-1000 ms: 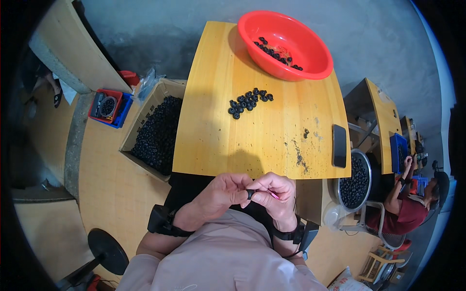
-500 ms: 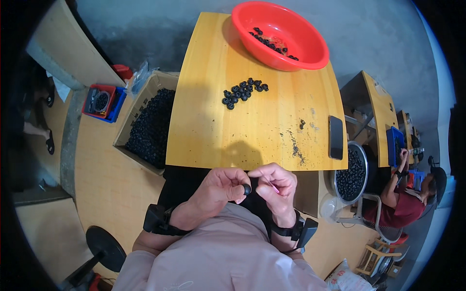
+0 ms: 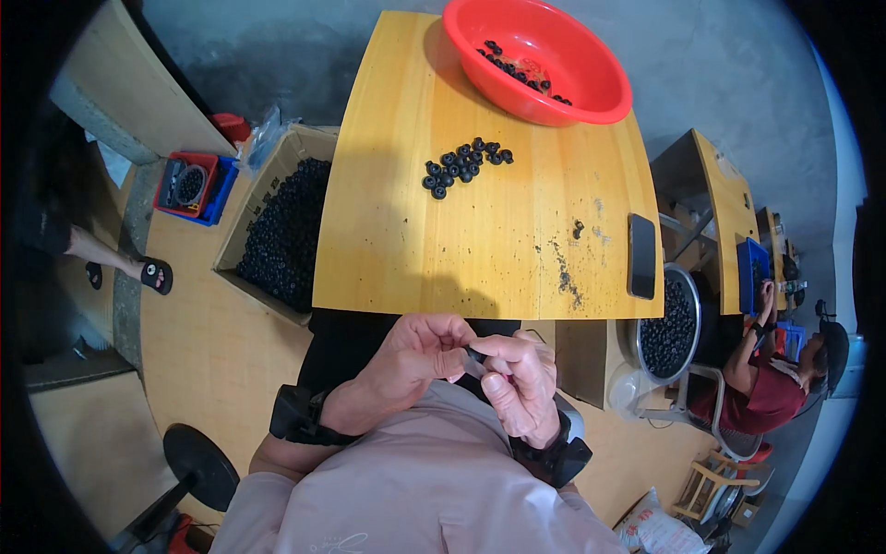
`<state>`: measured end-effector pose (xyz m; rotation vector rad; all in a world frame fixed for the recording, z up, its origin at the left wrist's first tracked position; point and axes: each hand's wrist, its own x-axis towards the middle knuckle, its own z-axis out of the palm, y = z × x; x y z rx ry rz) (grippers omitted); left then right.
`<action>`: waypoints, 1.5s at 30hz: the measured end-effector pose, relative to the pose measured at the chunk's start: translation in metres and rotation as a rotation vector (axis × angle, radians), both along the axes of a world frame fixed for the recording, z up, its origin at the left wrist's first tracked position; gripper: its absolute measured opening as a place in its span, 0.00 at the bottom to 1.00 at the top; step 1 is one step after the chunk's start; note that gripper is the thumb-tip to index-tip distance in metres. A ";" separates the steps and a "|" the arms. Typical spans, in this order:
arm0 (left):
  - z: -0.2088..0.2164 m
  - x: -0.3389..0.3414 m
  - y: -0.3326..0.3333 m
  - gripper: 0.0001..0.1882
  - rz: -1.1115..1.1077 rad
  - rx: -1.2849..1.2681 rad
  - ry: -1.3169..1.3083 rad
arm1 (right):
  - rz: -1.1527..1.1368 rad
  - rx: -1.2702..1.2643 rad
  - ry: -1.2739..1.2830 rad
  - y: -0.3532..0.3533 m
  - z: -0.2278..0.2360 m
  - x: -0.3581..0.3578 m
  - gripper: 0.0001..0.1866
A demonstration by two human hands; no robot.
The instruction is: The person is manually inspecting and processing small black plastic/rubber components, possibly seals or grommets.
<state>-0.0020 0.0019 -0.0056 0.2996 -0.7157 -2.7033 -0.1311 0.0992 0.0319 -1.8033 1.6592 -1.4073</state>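
My left hand (image 3: pixel 420 355) pinches a small round black part (image 3: pixel 475 355) between thumb and fingertips, just off the table's near edge. My right hand (image 3: pixel 517 379) meets it there, index finger against the part. A thin pale tool (image 3: pixel 473 367), blurred, runs from the right fingers to the black part; its exact kind is unclear. Past my hands, a loose group of similar black parts (image 3: pixel 464 166) with holes lies on the wooden table (image 3: pixel 388 240). Beyond them a red basin (image 3: pixel 600 102) holds several more.
Dark crumbs (image 3: pixel 566 277) and a phone (image 3: pixel 641 257) lie on the table's right side. A cardboard box (image 3: pixel 242 208) full of black parts stands left, a metal bowl (image 3: pixel 694 342) of them right. A co-worker (image 3: pixel 766 397) sits at far right; another person's foot (image 3: pixel 157 274) shows at left.
My right hand has closed in on the black part, its index finger and the thin tool now against it. At left, the other person's foot has stepped forward into view.
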 end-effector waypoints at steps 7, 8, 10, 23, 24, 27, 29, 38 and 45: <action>0.002 0.000 0.000 0.11 -0.038 -0.016 -0.003 | 0.013 -0.028 0.004 0.000 0.001 -0.002 0.13; 0.003 -0.001 0.001 0.11 -0.043 -0.016 -0.003 | 0.018 -0.019 0.000 0.001 0.001 -0.003 0.12; 0.002 -0.001 0.001 0.11 -0.051 -0.016 0.013 | 0.023 -0.010 -0.005 0.002 0.002 -0.002 0.12; 0.014 0.012 -0.002 0.14 -0.057 -0.091 0.019 | -0.339 0.163 -0.544 -0.008 -0.028 -0.029 0.13; 0.012 0.009 -0.001 0.14 -0.056 -0.089 0.037 | -0.231 0.169 -0.649 -0.009 -0.027 -0.026 0.13; 0.006 0.012 -0.006 0.11 -0.057 -0.035 0.036 | 0.076 0.146 -0.749 -0.005 -0.019 -0.017 0.14; 0.005 0.012 -0.009 0.11 -0.065 -0.032 0.042 | 0.163 0.163 -0.782 -0.009 -0.003 -0.006 0.15; -0.007 0.024 -0.019 0.10 -0.059 -0.106 -0.064 | 0.175 0.339 -0.635 -0.037 0.003 0.013 0.05; -0.004 0.033 -0.035 0.11 0.075 -0.007 -0.027 | 0.202 0.336 -0.659 -0.063 0.012 0.025 0.03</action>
